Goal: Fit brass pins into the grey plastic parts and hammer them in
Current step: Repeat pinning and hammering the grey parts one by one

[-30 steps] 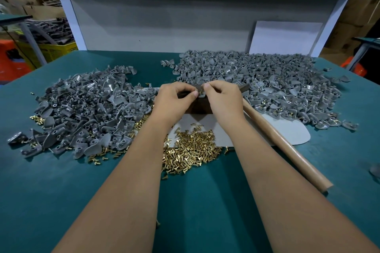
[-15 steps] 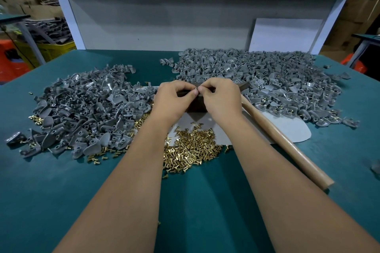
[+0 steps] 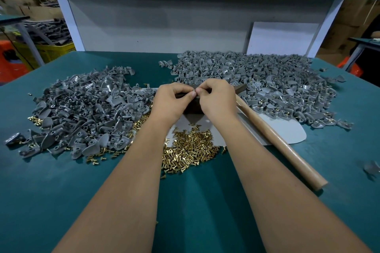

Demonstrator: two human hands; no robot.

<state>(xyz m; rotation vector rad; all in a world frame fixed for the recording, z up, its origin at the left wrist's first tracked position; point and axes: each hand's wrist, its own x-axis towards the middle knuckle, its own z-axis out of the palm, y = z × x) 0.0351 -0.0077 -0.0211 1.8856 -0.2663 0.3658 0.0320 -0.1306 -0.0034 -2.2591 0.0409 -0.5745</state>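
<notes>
2 bare forearms reach forward over the green table [image 3: 51,201]. Just past them lies a heap of small brass pins [image 3: 189,150], partly on the green top and partly on a pale grey sheet [image 3: 287,131]. A wooden hammer handle [image 3: 277,141] lies at a slant on the right, touching that sheet. Farther on, the left hand [image 3: 172,100] and the right hand [image 3: 218,98] meet in the middle over a dark block [image 3: 193,107]. The fingers of both hands are curled, and their tips pinch 1 tiny grey part [image 3: 194,90] between them; it is too small to tell if a pin is in it. A pile of grey plastic parts [image 3: 82,109] sits to the left of the hands, with some pins mixed in. A bigger pile of grey parts [image 3: 267,84] spreads on the right and behind. At the back stands a white shelf frame [image 3: 67,18].
</notes>
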